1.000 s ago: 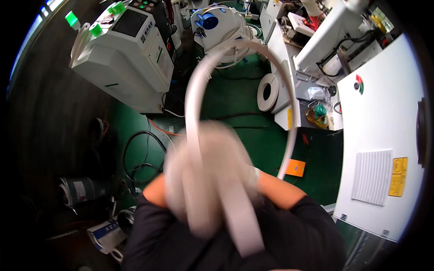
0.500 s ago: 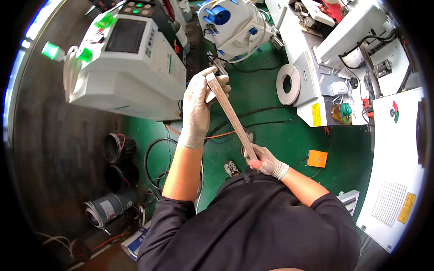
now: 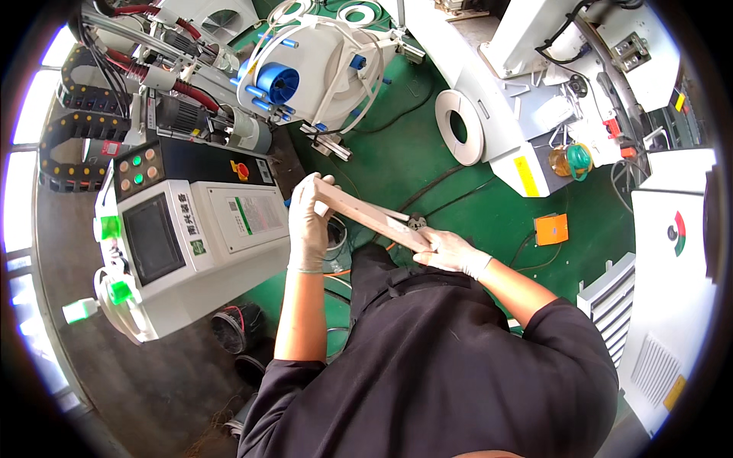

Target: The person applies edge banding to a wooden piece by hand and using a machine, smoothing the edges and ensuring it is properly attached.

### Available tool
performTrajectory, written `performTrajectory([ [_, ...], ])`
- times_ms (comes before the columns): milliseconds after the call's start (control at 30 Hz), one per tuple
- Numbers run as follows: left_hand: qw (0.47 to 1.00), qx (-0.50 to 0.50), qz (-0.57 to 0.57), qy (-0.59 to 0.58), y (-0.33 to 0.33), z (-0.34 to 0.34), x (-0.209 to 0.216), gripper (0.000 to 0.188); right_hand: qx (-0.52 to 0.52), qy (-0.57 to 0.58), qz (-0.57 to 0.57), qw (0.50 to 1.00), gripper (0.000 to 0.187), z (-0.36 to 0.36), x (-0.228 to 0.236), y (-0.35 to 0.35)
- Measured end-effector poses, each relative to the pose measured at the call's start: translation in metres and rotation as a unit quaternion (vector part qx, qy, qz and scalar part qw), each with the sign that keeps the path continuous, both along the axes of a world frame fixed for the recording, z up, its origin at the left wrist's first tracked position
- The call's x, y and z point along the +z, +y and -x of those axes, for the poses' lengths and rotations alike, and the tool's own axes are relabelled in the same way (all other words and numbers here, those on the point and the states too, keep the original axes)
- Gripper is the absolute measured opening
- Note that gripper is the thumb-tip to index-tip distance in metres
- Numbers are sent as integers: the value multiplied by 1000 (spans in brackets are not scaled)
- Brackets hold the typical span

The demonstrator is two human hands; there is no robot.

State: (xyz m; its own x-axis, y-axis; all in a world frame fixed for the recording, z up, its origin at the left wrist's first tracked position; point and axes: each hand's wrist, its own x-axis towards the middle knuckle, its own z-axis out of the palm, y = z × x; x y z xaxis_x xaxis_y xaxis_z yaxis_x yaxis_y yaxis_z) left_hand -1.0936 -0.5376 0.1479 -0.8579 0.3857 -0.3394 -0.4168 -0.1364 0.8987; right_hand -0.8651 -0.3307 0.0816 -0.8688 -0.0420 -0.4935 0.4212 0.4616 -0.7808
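A long, narrow, wood-coloured board (image 3: 372,217) is held slantwise in front of my body, its far-left end higher in the view. My gloved left hand (image 3: 307,225) grips that end, with the fingers partly hidden behind it. At the nearer right end, my gloved right hand (image 3: 453,253) is closed around the board, thumb on top. A thin pale strip shows along the board's far side; I cannot tell whether it belongs to it.
Left stands a white control cabinet (image 3: 229,286) with a screen and buttons. Ahead is a white reel stand (image 3: 328,72) with blue parts. A white machine (image 3: 504,164) carries loose items on the right, a pale ring-shaped roll (image 3: 445,130) leaning beside it. Cables cross the green floor near an orange box (image 3: 551,229).
My view and body have turned left, bringing more of the cabinet and machinery into sight. The board has swung to a flatter slant and shows a broader side. Both hands still hold it.
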Motion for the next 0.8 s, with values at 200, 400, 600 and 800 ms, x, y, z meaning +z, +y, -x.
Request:
performTrajectory([
  [200,994,-89,64,-28,22,64,-17,50,-163,18,151,975,56,47,-24,23],
  [400,992,123,1,29,-7,264,-73,29,-458,-77,429,775,34,107,-67,40],
  [600,980,16,133,147,19,415,-104,34,-489,-252,11,835,60,109,-71,82],
  [800,924,36,312,217,13,420,-140,22,-364,-433,-99,819,56,53,-77,68],
])
